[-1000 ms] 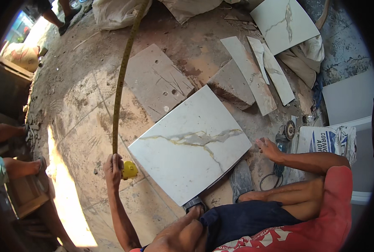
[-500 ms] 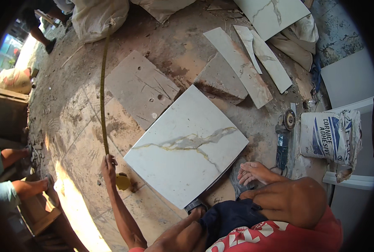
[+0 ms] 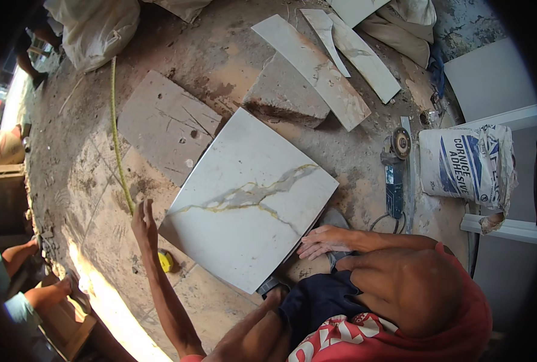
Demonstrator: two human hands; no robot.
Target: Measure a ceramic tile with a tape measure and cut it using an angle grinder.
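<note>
A yellow tape blade (image 3: 117, 139) runs out over the floor toward a bulky sack at the far left. Its near end is pinched in my left hand (image 3: 144, 223), and the yellow tape measure case (image 3: 166, 261) hangs or lies just right of that wrist. In front of me is a square white marble-look tile (image 3: 238, 163) with grey and gold veins, set corner toward me. At its right-hand lower edge is my right hand (image 3: 324, 241), fingers stretched out and holding nothing. Whether those fingertips touch the tile is hard to tell.
Beyond the tile lie a scored brown slab (image 3: 166, 123), a rough block (image 3: 286, 93) and cut tile strips (image 3: 316, 69). On the right are an angle grinder (image 3: 394, 181) with its cord and a white printed bag (image 3: 455, 163). Another person's legs (image 3: 45, 297) show at the left.
My right hand has moved left to the tile's edge. The tape blade has turned and bows more, with my left hand still on it. The whole view has shifted somewhat.
</note>
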